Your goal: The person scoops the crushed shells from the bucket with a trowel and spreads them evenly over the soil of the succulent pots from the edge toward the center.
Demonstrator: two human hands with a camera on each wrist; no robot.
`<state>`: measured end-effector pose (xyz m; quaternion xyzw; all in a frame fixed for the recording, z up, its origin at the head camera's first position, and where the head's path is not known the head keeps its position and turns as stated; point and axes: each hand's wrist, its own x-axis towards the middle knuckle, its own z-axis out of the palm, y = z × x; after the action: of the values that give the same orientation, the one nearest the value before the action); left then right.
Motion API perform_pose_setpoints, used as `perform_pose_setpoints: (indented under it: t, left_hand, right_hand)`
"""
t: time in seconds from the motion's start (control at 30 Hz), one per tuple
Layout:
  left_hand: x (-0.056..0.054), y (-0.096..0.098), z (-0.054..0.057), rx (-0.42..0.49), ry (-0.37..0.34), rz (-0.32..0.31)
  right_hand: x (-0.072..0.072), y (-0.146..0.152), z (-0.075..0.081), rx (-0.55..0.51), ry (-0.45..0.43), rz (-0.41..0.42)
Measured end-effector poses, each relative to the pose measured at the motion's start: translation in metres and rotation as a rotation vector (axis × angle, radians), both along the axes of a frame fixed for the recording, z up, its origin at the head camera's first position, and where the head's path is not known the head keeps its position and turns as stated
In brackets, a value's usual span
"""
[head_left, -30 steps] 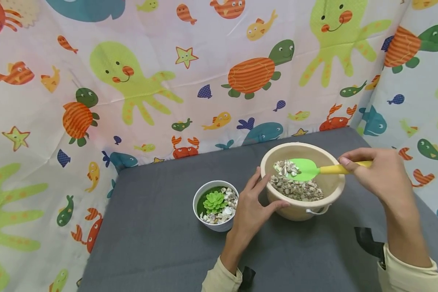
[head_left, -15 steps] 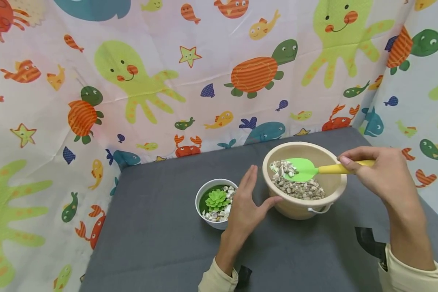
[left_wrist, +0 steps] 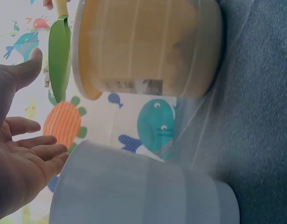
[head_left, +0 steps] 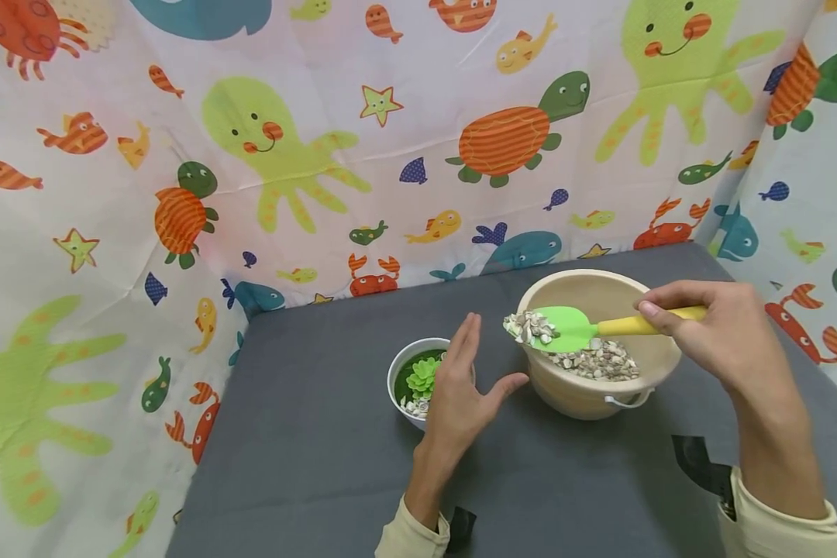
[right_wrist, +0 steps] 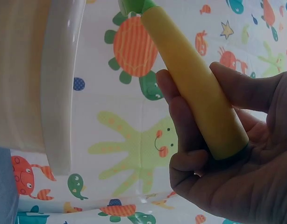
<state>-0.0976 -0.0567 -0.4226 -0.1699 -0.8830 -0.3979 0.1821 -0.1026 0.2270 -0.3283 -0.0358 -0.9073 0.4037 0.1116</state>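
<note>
My right hand (head_left: 714,329) grips the yellow handle of a toy shovel (right_wrist: 195,84), whose green blade (head_left: 565,328) carries a heap of small pebbles (head_left: 530,328). The blade is over the left rim of a beige bucket (head_left: 565,391), with the pebbles just outside it. More pebbles (head_left: 600,361) lie inside the bucket. My left hand (head_left: 453,395), fingers extended and thumb apart, is beside a small white pot (left_wrist: 134,186), holding nothing. In the head view it covers the pot's right part. A green succulent (head_left: 424,377) and some pale pebbles show in the pot.
Both containers stand on a grey cloth-covered table (head_left: 307,434). A curtain (head_left: 404,139) printed with sea animals hangs behind and along the sides. The bucket's white handle (head_left: 629,400) hangs at its front.
The shovel with its pebbles has risen and moved left from inside the bucket to over its rim. My left hand has left the bucket's rim and shifted toward the pot.
</note>
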Motion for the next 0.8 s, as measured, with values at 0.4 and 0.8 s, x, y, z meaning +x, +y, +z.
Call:
perform_pose_setpoints:
  t: [0.4, 0.8]
  left_hand:
    - [0.003, -0.019, -0.001, 0.008, -0.007, 0.044]
    - [0.003, -0.036, 0.001, 0.027, -0.045, 0.073]
  right_hand:
    - [-0.007, -0.018, -0.001, -0.003, -0.041, 0.059]
    - [-0.013, -0.035, -0.003, -0.004, -0.007, 0.127]
